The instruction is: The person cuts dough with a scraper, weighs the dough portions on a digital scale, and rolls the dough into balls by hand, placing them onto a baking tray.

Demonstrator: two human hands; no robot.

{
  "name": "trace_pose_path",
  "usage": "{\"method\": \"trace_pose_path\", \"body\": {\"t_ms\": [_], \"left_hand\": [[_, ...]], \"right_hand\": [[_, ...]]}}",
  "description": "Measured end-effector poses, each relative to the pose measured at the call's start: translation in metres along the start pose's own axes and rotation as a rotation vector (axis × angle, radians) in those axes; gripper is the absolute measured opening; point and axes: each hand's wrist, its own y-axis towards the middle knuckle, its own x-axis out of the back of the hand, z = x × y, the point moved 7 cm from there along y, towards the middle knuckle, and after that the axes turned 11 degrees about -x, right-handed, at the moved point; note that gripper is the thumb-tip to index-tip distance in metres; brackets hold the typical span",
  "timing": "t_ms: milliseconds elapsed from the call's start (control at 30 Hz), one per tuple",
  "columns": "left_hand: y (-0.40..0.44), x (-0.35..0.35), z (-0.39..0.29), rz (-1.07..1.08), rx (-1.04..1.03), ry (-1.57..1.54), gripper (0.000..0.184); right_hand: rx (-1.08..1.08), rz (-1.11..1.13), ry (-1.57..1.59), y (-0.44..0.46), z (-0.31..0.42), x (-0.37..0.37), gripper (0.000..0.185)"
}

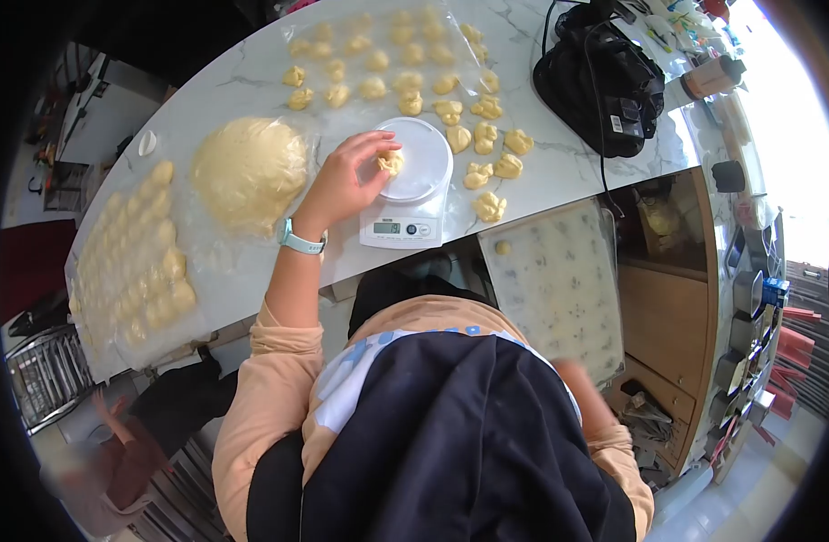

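My left hand (pixel 351 176) is at the left edge of the round plate of a white kitchen scale (pixel 421 163), its fingers curled round a small dough piece (pixel 390 163). Numbers show on the scale's display. To the left lies a large dough mass (pixel 252 172) under clear plastic. Several loose dough pieces (pixel 485 137) sit right of the scale, and more lie behind it, partly under plastic film. My right hand (pixel 581 384) hangs low by my right side, blurred, its fingers not distinguishable.
Rows of dough balls (pixel 139 253) lie under plastic on the marble table (pixel 342 262) at left. A black bag (pixel 599 81) with a cable and a bottle (pixel 711 78) stand at right. Below the table edge is a speckled tray (pixel 559 280). A person (pixel 130 461) is at lower left.
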Motion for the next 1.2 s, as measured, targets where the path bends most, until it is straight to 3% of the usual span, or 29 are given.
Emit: {"method": "trace_pose_path", "body": {"t_ms": [133, 367, 467, 567, 700, 767, 867, 900, 967, 1033, 1167, 1200], "left_hand": [[0.0, 0.0, -0.006, 0.066, -0.059, 0.043, 0.035], [-0.01, 0.003, 0.001, 0.015, -0.058, 0.193, 0.029], [-0.009, 0.005, -0.002, -0.081, -0.146, 0.242, 0.018], [-0.021, 0.016, -0.016, -0.339, -0.106, 0.105, 0.014], [-0.069, 0.022, -0.022, -0.548, 0.027, 0.118, 0.011], [-0.1, 0.021, -0.029, -0.595, 0.056, 0.211, 0.012], [-0.15, 0.0, -0.022, -0.519, 0.28, 0.196, 0.013], [-0.161, -0.006, -0.024, -0.474, 0.257, 0.257, 0.013], [-0.173, -0.016, -0.024, -0.373, 0.21, 0.366, 0.014], [-0.174, -0.014, -0.026, -0.408, 0.227, 0.34, 0.015], [-0.177, -0.016, -0.019, -0.485, 0.251, 0.263, 0.011], [-0.178, -0.016, -0.018, -0.498, 0.242, 0.261, 0.011]], "right_hand": [[-0.07, 0.091, 0.121, 0.066, 0.023, -0.08, 0.03], [-0.156, 0.024, 0.229, 0.113, 0.044, -0.091, 0.032], [-0.168, -0.013, 0.226, 0.12, 0.046, -0.073, 0.033], [-0.165, -0.069, 0.13, 0.123, 0.04, -0.057, 0.034], [-0.017, -0.261, -0.033, 0.014, 0.02, 0.066, 0.033], [0.016, -0.211, 0.144, -0.041, 0.008, 0.13, 0.036], [0.3, -0.408, 0.364, -0.13, 0.016, 0.204, 0.035], [0.387, -0.505, 0.426, -0.161, 0.023, 0.226, 0.036], [0.544, -0.74, 0.381, -0.213, 0.054, 0.261, 0.037], [0.772, -0.924, 0.537, -0.239, 0.094, 0.285, 0.033], [0.996, -1.147, 0.509, -0.24, 0.2, 0.309, 0.027], [0.971, -1.118, 0.466, -0.229, 0.224, 0.315, 0.026]]}}
